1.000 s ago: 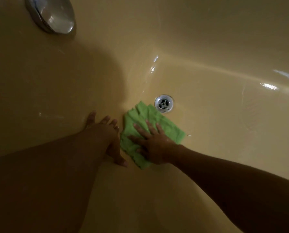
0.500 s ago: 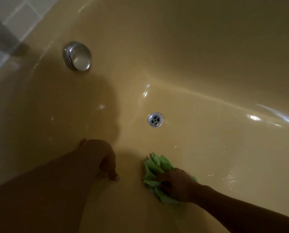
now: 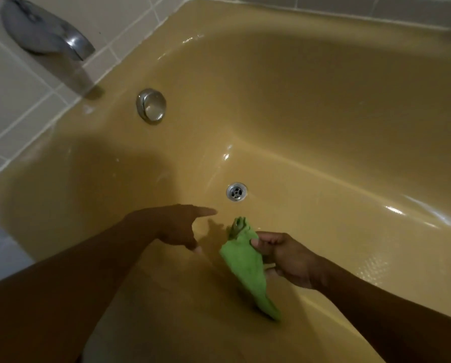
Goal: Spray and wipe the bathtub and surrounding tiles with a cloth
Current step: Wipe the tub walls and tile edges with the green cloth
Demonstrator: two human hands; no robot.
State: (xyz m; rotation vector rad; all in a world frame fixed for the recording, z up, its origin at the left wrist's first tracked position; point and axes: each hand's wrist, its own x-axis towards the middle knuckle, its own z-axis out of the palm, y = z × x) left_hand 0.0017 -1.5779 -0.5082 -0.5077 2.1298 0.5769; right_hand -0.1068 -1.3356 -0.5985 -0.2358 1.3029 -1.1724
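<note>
Right hand [image 3: 290,260] is pinching the green cloth [image 3: 245,260] by one long edge, with the thumb and curled fingers closing on the fabric near its upper half. The cloth is hanging above the floor of the bathtub [image 3: 324,127], just short of the drain [image 3: 236,192]. It is crumpling into a knot at the top and trailing down to a limp point toward the near rim.

It is looking light, soft and probably damp, so it is likely to fold and slip into a rope under a narrow pinch like this one. For wiping, spreading it flat under the palm or gathering it into a loose pad would give more contact than holding the edge. It is not fragile, and a firm squeeze would do it no harm.

Left hand [image 3: 172,226] is holding nothing. Its forefinger is stretching out toward the drain and its thumb is pointing down at the tub floor. Whether the thumb tip is touching the enamel is not clear.

Farther out, wet highlights are showing along the curve where the tub floor meets the far wall. A round chrome overflow cover [image 3: 151,106] is sitting on the end wall, with the spout [image 3: 48,40] above it on the pale tiles [image 3: 14,100]. The tiles appear untouched by either hand at this moment, and no spray bottle is in view.
</note>
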